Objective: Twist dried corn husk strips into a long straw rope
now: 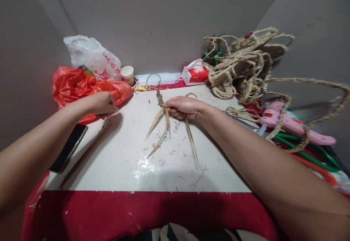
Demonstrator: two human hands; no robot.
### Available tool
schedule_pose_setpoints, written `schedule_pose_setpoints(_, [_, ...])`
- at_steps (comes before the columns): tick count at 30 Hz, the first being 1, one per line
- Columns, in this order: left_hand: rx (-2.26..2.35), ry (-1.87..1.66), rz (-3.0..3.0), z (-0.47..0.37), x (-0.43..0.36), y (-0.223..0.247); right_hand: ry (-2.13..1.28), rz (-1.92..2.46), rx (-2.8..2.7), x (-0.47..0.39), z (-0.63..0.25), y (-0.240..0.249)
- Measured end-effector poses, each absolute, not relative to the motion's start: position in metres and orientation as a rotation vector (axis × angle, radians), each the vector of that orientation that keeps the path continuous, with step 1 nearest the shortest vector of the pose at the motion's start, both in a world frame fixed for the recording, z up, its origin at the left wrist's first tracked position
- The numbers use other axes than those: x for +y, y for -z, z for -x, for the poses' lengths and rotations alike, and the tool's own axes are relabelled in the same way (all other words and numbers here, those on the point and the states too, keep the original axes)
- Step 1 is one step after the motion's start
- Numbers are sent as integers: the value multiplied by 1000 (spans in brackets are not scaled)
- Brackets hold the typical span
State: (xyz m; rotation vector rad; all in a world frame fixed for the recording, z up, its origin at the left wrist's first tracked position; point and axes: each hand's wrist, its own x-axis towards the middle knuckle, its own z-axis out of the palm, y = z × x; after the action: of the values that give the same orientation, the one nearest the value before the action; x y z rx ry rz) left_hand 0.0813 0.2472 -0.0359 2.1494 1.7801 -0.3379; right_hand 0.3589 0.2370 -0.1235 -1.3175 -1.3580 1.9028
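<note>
Rope-craft workspace, coiled rope (240, 66) heaped

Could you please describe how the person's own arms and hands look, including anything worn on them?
The left hand and right hand are both ungloved, and no sleeves cover the visible forearms. No watch or bracelet shows; some fingers are hidden, so rings can't be ruled out.

Both bare forearms reach in from the near corners — the left hand (101, 104) loosely curled, the right hand (183, 107) pinching, thumb toward the left.
</note>
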Motion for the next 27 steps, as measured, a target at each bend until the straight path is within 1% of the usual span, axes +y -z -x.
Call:
schedule_pose_setpoints(4, [1896,646,-2003,-60,237,50,-1904,1305,-1343,236,-358,124])
schedule_pose_setpoints(6, [1887,717,-2023,-53,231,59,-1902,1311,-1337,236,-358,124])
schedule_pose_setpoints(12, [1758,587,-2314,-52,225,67,-1915,1327,-1350,236,-357,124])
schedule_pose_setpoints(18, [1795,501,-2215,-52,226,73,-1903,1324,-1365,237,-359,126])
schedule_pose_setpoints(20, [1746,391,-2136,-51,225,76,-1902,1319,-1367,237,-359,127])
schedule_pose_setpoints(24, [1458,-96,-1774,-57,221,71,-1924,1318,-1379,238,-360,129])
schedule_pose_setpoints(27, [1250,-345,-1513,-72,222,64,-1925,1306,-1363,238,-360,128])
